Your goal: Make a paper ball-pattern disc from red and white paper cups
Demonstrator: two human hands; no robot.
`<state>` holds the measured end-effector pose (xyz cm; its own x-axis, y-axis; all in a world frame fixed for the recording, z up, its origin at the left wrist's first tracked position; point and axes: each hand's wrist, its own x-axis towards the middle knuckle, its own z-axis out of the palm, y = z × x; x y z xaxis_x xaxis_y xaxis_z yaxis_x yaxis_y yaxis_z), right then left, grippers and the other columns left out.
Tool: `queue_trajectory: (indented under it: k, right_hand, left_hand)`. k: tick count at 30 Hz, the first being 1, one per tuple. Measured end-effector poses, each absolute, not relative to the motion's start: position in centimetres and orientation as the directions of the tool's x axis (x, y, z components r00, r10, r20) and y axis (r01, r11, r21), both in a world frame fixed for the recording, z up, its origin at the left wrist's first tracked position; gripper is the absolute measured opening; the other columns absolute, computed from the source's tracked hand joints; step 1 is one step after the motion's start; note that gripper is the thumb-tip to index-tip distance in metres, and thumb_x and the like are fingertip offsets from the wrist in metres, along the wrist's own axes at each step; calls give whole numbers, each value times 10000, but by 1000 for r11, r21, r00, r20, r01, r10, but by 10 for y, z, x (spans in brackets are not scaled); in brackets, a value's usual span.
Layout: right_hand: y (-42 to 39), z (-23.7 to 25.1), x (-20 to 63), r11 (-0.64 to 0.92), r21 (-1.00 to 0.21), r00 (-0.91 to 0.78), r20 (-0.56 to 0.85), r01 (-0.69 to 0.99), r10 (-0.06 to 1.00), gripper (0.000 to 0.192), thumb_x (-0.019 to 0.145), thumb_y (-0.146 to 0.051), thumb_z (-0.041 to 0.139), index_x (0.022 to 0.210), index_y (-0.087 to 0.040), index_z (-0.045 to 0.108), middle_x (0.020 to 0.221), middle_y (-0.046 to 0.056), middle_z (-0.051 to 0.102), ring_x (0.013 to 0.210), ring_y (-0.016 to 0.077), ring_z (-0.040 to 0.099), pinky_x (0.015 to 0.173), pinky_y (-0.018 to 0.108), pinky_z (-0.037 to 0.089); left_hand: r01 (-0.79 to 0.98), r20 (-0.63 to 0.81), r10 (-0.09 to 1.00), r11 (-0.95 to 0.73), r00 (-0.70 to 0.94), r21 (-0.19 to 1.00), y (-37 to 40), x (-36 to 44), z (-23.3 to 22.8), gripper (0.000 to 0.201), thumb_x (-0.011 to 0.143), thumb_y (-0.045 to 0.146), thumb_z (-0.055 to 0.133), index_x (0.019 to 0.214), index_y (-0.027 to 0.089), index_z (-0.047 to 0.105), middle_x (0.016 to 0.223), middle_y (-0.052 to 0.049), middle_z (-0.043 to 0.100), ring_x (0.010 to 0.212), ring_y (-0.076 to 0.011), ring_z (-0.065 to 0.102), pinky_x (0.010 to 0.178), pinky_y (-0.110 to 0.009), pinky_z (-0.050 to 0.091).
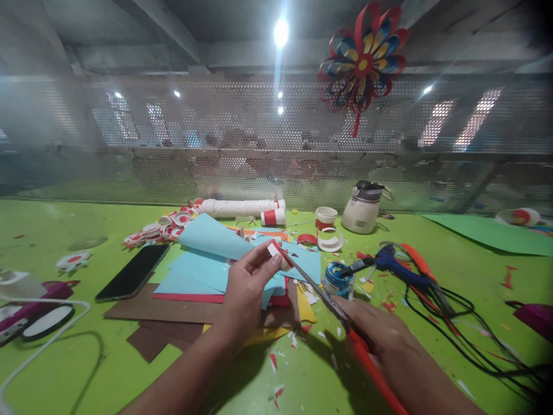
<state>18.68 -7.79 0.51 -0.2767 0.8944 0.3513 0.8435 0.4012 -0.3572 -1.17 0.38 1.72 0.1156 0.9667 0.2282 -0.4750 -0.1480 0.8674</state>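
My left hand pinches a small red-and-white paper piece between thumb and fingers, above a stack of light blue paper sheets. It looks like part of a cut paper cup. My right hand is closed round the red handles of a pair of scissors. The blades point up and to the left, with their tips at the edge of the paper piece. Whether the blades are fully closed I cannot make out. Just beyond my right hand stands a blue tape roll or jar.
A blue glue gun with tangled cords lies to the right, near orange-handled scissors. Cut red-and-white cup pieces are heaped at the back left beside a phone. A flask and paper cup stand behind. Scraps litter the table.
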Motion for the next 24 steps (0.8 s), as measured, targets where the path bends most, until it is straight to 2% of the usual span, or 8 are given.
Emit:
queue_trajectory:
  k: [6,12,19,24]
  right_hand:
    - [-75,2,190,395,-336,-268,366,855,891,361,872,-284,505,1198,-187,623,1051,118,705,947,254,667,803,377,550]
    - [-75,-3,193,341,-325,-216,365,882,906,390,842,-261,540,1221,-215,619,1084,118,697,1014,268,643,876,398,517]
    - [-76,3,190,355,-363,-250,305,862,919,409,881,-319,504,1254,-173,587,1108,143,680,1010,266,641,877,417,515]
    - [-77,6,190,383,-365,-261,340,849,904,376,886,-284,483,1228,-189,606,1098,130,691,986,260,655,860,419,527]
  left_hand:
    - [-515,203,976,-133,80,847,7,-13,19,373,723,234,737,1080,151,671,995,-93,726,935,-206,656,911,-361,491]
    - [-493,202,974,-128,101,861,9,-13,15,413,721,251,743,1111,155,648,984,-92,717,897,-214,661,845,-393,534]
    - [-472,221,968,-140,121,870,6,-12,15,388,742,246,727,1116,174,651,1037,-94,704,950,-214,654,890,-381,524]
    - [-485,208,972,-130,110,865,6,-12,16,378,717,242,745,1082,173,676,1025,-103,708,928,-216,659,870,-373,529]
